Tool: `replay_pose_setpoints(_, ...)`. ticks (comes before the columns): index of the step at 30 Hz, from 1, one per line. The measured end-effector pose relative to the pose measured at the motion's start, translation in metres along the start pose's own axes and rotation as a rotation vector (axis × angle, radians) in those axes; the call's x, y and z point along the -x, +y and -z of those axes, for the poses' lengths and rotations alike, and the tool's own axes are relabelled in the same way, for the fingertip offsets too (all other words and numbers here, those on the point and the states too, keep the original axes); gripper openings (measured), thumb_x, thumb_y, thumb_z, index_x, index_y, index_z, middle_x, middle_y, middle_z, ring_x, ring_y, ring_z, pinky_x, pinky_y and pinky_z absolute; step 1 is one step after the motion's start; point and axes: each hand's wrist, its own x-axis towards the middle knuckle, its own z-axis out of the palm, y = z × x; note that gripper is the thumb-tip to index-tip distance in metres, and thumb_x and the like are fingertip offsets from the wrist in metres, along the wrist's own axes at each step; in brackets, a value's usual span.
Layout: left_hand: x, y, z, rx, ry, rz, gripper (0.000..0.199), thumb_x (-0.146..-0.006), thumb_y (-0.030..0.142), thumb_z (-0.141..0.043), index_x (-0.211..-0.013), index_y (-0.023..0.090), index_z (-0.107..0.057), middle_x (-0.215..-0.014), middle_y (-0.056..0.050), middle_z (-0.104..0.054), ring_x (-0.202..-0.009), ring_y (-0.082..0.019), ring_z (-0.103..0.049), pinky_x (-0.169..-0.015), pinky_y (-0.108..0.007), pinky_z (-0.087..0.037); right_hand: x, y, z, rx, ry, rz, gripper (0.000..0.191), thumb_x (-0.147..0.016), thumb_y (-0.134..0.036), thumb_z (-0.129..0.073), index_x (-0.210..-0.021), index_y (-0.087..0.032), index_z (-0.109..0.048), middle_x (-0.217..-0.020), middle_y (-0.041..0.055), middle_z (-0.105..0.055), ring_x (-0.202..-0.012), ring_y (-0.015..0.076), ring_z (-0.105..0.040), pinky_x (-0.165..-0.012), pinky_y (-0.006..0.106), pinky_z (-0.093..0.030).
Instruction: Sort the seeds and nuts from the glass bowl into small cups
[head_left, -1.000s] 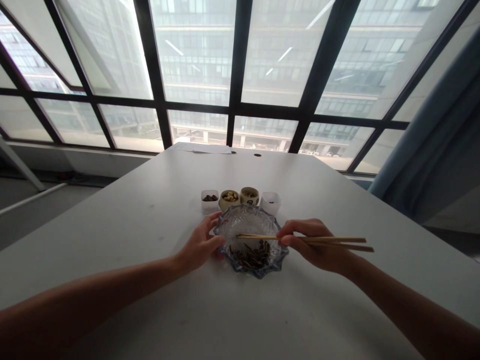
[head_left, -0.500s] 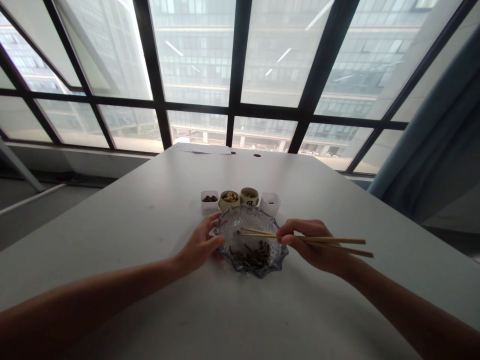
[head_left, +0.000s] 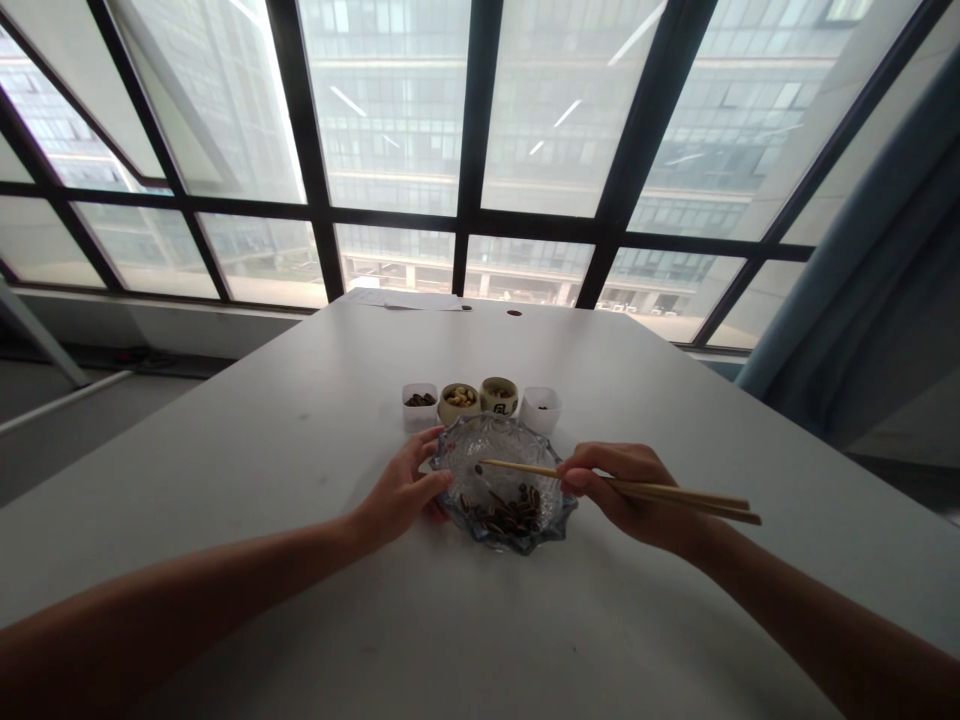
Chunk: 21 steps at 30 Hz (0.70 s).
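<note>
A scalloped clear glass bowl [head_left: 517, 440] stands tilted towards me on the table, with a heap of striped seeds [head_left: 510, 515] low inside. My left hand [head_left: 401, 485] closes on its left rim, thumb inside and fingers round the outside. In my right hand [head_left: 622, 490] is a pair of wooden chopsticks [head_left: 682, 495], their tips close together over the bowl. Just below the tips, a small dark round piece [head_left: 478, 468] lies on the glass, apart from the heap; whether the tips touch it I cannot tell.
Behind the bowl stand a white cup [head_left: 418, 420] of dark pieces, a green cup [head_left: 450, 413] of pale nuts, another green cup [head_left: 489, 402] with brown bits and a second white cup [head_left: 538, 415]. Papers [head_left: 405, 299] lie at the table's far edge, before the windows.
The chopstick tips have come together, and their rear ends have shifted right and slightly down. The dark piece stays at about the same spot. My left hand keeps its hold on the bowl.
</note>
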Motion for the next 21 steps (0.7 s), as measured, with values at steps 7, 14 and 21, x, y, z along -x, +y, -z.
replay_pose_setpoints(7, 0.0, -0.001, 0.001, -0.005, 0.014, 0.003, 0.08, -0.071, 0.04, -0.072, -0.139, 0.016, -0.036, -0.133, -0.018, -0.052, -0.065, -0.011, -0.061, -0.044, -0.022, -0.051, -0.001, -0.002, 0.001, -0.05, -0.034, -0.021, 0.036, -0.098, -0.039, -0.052, -0.078, -0.014, -0.069, -0.058, 0.0033, -0.067, -0.046, 0.0102, -0.06, -0.045, 0.019, -0.044)
replay_pose_setpoints(14, -0.001, -0.002, 0.001, -0.003, 0.001, 0.006, 0.078, -0.072, 0.042, -0.073, -0.138, 0.017, -0.038, -0.132, -0.018, -0.053, -0.063, -0.01, -0.061, -0.044, -0.021, -0.051, -0.002, -0.005, -0.005, -0.117, -0.073, -0.134, 0.04, -0.098, -0.045, -0.052, -0.078, -0.014, -0.068, -0.059, 0.0037, -0.065, -0.048, 0.0107, -0.058, -0.046, 0.021, -0.045)
replay_pose_setpoints(21, 0.0, 0.001, 0.001, -0.034, 0.008, 0.006, 0.078, -0.072, 0.041, -0.073, -0.139, 0.017, -0.04, -0.135, -0.018, -0.053, -0.072, -0.015, -0.065, -0.049, -0.023, -0.054, 0.0, -0.004, -0.012, -0.226, -0.052, -0.278, 0.037, -0.096, -0.044, -0.054, -0.08, -0.014, -0.068, -0.064, 0.0054, -0.067, -0.054, 0.0136, -0.061, -0.048, 0.024, -0.049)
